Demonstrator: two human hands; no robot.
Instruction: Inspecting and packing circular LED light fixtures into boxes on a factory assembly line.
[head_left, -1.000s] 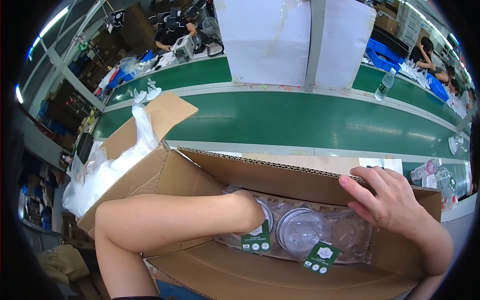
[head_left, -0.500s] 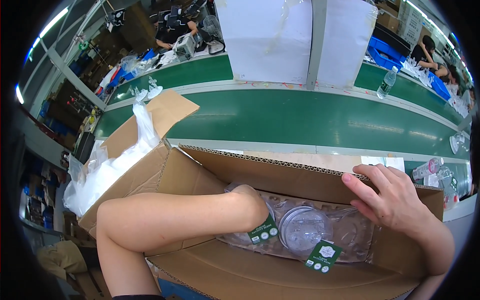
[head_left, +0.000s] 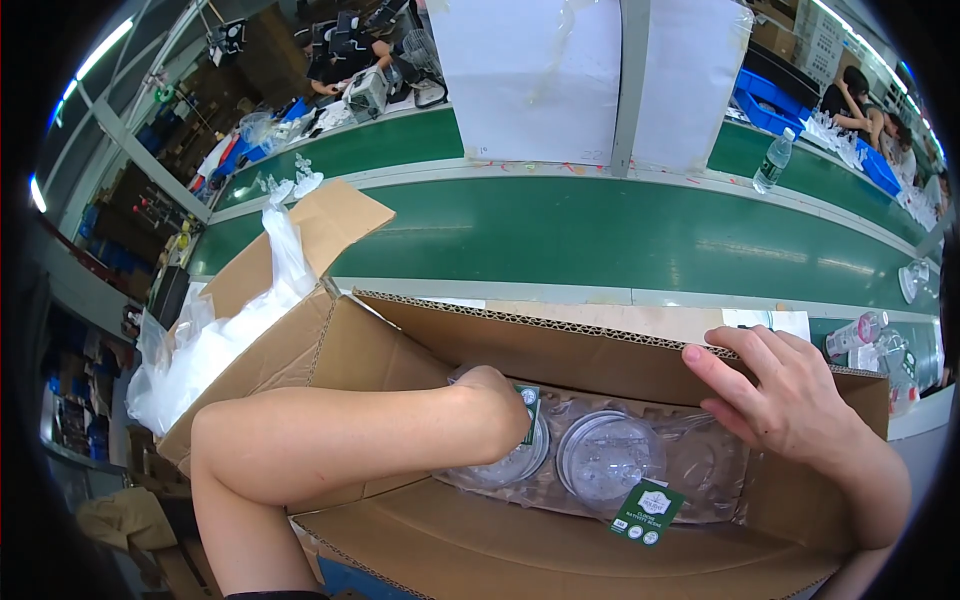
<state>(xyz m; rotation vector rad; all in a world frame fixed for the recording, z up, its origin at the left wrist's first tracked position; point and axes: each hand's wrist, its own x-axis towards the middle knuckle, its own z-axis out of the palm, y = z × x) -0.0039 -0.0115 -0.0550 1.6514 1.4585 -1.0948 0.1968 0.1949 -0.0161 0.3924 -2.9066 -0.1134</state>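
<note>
A deep cardboard box (head_left: 680, 560) stands in front of me. Inside lie round clear ornaments in plastic wrap, one being a clear disc-like ornament (head_left: 612, 465) with a green tag (head_left: 647, 512). My left hand (head_left: 488, 410) reaches down into the box's left half, beside another round clear ornament (head_left: 520, 462). A second green tag (head_left: 529, 412) shows at that hand's edge; its fingers are hidden behind the wrist. My right hand (head_left: 785, 395) rests at the box's far right edge, its fingers spread and nothing visible in them.
White plastic bags (head_left: 235, 325) fill an open carton at the left. Beyond the box runs a green work surface (head_left: 600, 235). Several plastic bottles (head_left: 860, 332) stand at the right, and another bottle (head_left: 773, 160) is farther back. Other people sit at the far benches.
The tag by my left hand has moved up and turned upright, uncovering more of the ornament below it. My left hand has shifted slightly; my right hand stays in place.
</note>
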